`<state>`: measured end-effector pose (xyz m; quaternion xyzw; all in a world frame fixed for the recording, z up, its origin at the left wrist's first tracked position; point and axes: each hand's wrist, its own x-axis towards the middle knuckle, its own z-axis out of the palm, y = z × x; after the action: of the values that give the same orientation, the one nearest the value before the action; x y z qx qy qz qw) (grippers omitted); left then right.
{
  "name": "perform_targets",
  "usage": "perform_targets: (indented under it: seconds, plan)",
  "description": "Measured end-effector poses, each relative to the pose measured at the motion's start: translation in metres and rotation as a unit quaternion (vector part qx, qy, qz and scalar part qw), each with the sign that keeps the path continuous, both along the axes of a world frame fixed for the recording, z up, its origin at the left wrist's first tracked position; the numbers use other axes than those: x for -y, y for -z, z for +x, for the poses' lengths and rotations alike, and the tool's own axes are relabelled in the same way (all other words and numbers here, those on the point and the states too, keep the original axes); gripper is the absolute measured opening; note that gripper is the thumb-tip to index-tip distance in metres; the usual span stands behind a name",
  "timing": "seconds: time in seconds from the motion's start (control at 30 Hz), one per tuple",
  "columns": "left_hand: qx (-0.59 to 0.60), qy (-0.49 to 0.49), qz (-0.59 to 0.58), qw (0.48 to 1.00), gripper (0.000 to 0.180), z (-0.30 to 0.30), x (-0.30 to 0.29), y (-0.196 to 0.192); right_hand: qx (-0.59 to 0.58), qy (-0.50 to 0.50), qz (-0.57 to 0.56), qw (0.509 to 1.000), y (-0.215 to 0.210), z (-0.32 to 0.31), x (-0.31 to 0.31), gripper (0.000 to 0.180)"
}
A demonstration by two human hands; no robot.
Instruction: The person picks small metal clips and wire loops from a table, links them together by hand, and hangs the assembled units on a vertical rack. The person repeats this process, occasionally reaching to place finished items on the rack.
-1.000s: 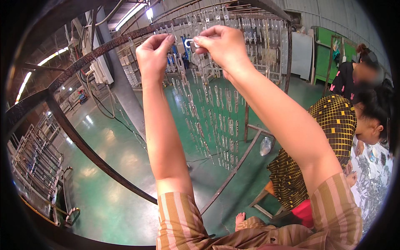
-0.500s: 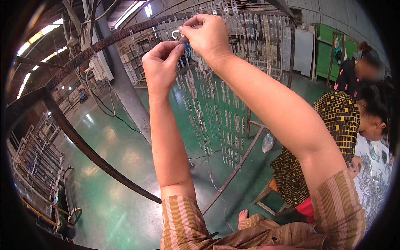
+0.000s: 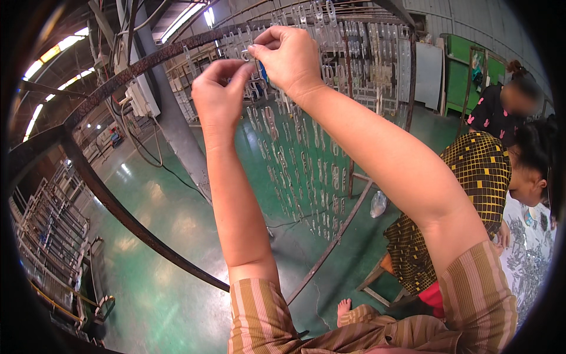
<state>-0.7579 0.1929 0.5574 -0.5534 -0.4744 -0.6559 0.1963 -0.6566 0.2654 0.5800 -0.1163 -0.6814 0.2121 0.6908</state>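
- Head view, left edge: one stack of metal racks [image 3: 44, 248] stands on the green floor [image 3: 159, 248], well apart from the work, apparently parked out of the way.
- One curved rusty bar [image 3: 118, 206] sweeps from the left rim down toward the centre; a second one arches overhead to the hanging frame [image 3: 330, 118]. They appear to carry the frame at arm height so the parts can be reached standing.
- One grey box with cables [image 3: 143, 97] sits on a post behind the upper bar.
- Left hand [image 3: 219, 97] is raised beside the frame, thumb and forefinger pinched together on one small metal clip [image 3: 250, 56]; the other fingers are curled in. It seems to steady the clip from below.
- Right hand [image 3: 287, 59] is above and just right of the left, its fingertips also closed on the same clip at the top row of the frame. A small blue object [image 3: 263, 74] shows beneath it; what it is cannot be told.
- The frame holds many identical pale metal pieces in hanging columns, too many and too blurred to count. They hang spaced apart, likely so they do not touch.
- One clear plastic bag [image 3: 378, 203] lies on the floor by the foot of the frame.
- Two other people [image 3: 507, 153] are at the right edge, one standing behind, one nearer.
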Motion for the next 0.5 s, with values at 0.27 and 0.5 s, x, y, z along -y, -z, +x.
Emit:
perform_targets:
  seconds: [0.27,0.5]
  plan:
    - [-0.071,-0.025,0.003,0.997,0.023,-0.005,-0.016,-0.042,0.015,0.029,-0.008,0.999,-0.001,-0.002,-0.001,0.009]
    - [-0.023,-0.058,0.014,0.998,0.023,-0.003,-0.047,-0.066,0.002,0.029,0.039,0.999,0.003,0.008,-0.005,0.024]
